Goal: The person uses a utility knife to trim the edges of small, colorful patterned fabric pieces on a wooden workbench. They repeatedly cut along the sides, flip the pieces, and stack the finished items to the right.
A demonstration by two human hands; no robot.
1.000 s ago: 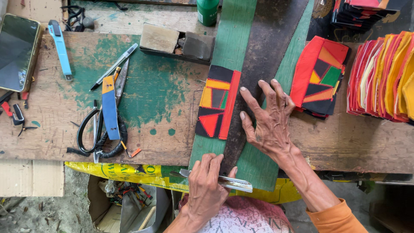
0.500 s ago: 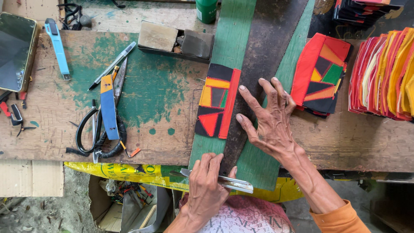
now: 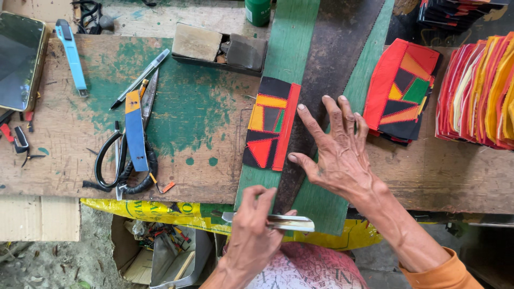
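**Patchwork piece pinned on the green board, blade in the other hand not yet on it**

Right hand (image 3: 342,155) lies flat, fingers spread wide, on the dark strip (image 3: 326,85) running down the green board (image 3: 289,43) at centre frame; thumb and forefinger tips touch the right edge of the patchwork piece (image 3: 270,124), gripping nothing, just pressing; piece is black with red, orange and green shapes, lying on the board just left of the hand. Left hand (image 3: 251,225) at lower centre, fingers curled closed around a flat metal blade (image 3: 284,222) with its tip pointing right; blade sits at the board's near end, apart from the piece.

Progress, judged: one piece laid out for work, no cut or trim visible on it yet; a small pile of similar patchwork pieces (image 3: 404,91) at right centre looks finished or waiting, cannot tell which; a bigger stack of red, orange and yellow fabric (image 3: 479,88) at the right edge, more dark pieces at upper right.

Containers: shallow dark tray (image 3: 222,61) at upper centre holds two blocks, one pale, one grey; metal tin (image 3: 19,61) at upper left, contents unclear; open box (image 3: 160,254) under the bench at lower left holds mixed scraps and wires; green bottle (image 3: 258,10) at top, cut off by the frame.

Loose on the bench left of centre: scissors (image 3: 126,160), blue-and-orange tool (image 3: 135,131), pen (image 3: 140,77), light blue cutter (image 3: 70,51).
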